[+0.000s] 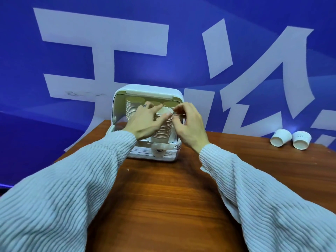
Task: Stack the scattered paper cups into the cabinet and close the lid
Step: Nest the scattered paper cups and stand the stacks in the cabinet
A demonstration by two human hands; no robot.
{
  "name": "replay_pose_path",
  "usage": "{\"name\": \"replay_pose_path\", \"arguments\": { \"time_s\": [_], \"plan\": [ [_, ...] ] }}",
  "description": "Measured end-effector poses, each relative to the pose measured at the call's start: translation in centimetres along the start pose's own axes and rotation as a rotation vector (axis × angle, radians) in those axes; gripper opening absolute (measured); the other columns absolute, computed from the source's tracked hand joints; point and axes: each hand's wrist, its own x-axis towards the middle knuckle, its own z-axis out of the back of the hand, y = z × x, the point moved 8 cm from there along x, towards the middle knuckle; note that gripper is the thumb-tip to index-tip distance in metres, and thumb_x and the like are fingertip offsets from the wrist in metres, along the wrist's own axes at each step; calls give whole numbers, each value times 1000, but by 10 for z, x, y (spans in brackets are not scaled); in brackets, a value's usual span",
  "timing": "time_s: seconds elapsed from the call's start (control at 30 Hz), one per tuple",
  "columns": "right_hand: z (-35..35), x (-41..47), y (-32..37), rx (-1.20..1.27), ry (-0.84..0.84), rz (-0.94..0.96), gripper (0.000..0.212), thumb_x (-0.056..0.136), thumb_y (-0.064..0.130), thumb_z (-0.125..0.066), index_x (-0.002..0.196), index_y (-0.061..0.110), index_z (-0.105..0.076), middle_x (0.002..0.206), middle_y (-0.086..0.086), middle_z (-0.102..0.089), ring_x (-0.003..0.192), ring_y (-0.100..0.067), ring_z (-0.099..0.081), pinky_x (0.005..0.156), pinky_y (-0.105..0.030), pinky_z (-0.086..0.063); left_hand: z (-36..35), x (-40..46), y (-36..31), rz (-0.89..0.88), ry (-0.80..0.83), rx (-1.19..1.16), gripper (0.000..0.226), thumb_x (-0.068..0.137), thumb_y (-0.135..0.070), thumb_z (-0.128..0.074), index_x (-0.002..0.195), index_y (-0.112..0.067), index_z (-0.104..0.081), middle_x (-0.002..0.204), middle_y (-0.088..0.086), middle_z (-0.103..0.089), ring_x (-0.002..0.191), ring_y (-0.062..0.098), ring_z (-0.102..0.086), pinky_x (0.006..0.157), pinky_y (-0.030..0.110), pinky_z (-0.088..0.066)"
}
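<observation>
You have one view only, worn on your head, looking forward and down along both sleeves. Your left hand (pixel 145 122) and right hand (pixel 189 124) sit mid-frame, close; beyond your fingertips rises the blue wall (pixel 181 57).

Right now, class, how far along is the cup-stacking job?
Done: stacks of cups already stand at the back of the open cabinet. In hand: the left hand grips a front stack; the right hand is beside it. Left: two loose cups lie on the table, and the lid is still open.
</observation>
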Motion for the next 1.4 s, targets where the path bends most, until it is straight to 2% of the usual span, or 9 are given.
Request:
{"name": "replay_pose_path", "arguments": {
  "time_s": [0.13,0.23,0.4,0.47,0.6,0.73,0.9,1.27,1.4],
  "plan": [
    [-14,-4,-17,41,91,-133,38,92,19,-60,130,26,-57,122,6,-57,108,-11,-61,96,-39,-55,-11,-2,-1,-61,84,-64,106,81,-72,-57,163,-17,-17,158,15,-36,143,33,-40,120,42,-31],
    [-19,-7,-23,64,123,-150,42,93,16,-60,132,31,-56,125,8,-59,105,-3,-62,95,-32,-55,-14,-11,-2,-61,39,-236,112,85,-50,-74,164,-23,2,158,17,-33,148,28,-31,122,43,-28],
    [-9,-19,-40,40,126,-141,39,94,21,-61,130,35,-57,121,14,-59,103,-1,-63,91,-31,-58,15,-44,-33,-180,-576,-64,69,86,-42,-62,148,-15,-46,141,9,-50,135,31,-40,114,49,-36],
    [0,-26,-50,16,121,-135,37,94,23,-61,127,38,-57,119,17,-58,102,-1,-63,92,-35,-58,7,-53,-63,-319,-647,-73,50,86,-33,-64,131,-14,-61,130,9,-57,124,31,-50,105,48,-42],
    [25,-42,-76,-26,104,-159,33,90,28,-58,118,45,-56,114,22,-58,103,-1,-61,91,-38,-58,-41,-50,-116,-451,-434,-180,30,85,-24,-60,112,-14,-68,116,8,-59,106,29,-58,90,46,-50],
    [68,-65,-119,-79,64,-267,34,93,23,-60,118,45,-58,115,23,-58,104,3,-60,91,-34,-58,-85,-34,-143,-350,-326,-279,26,90,-28,-61,113,-17,-66,113,1,-56,103,21,-58,84,34,-49],
    [143,-96,-171,-197,-1,-391,33,93,27,-58,123,39,-59,119,20,-60,104,2,-61,92,-34,-58,-139,-17,-200,-390,-189,-353,28,94,-36,-57,118,-23,-63,115,-8,-54,105,9,-54,85,23,-45],
    [243,-136,-237,-312,-117,-549,37,92,24,-60,126,36,-60,122,16,-62,104,-1,-62,97,-39,-55,-211,11,-296,-426,-35,-458,26,95,-38,-57,118,-26,-62,119,-10,-54,108,9,-57,85,32,-53],
    [274,-151,-267,-404,-142,-618,35,95,25,-59,129,34,-58,120,14,-60,100,-4,-62,93,-37,-55,-261,29,-321,-294,270,-495,42,93,-47,-60,131,-29,-57,134,-6,-46,108,15,-58,95,38,-51]
  ]
}}
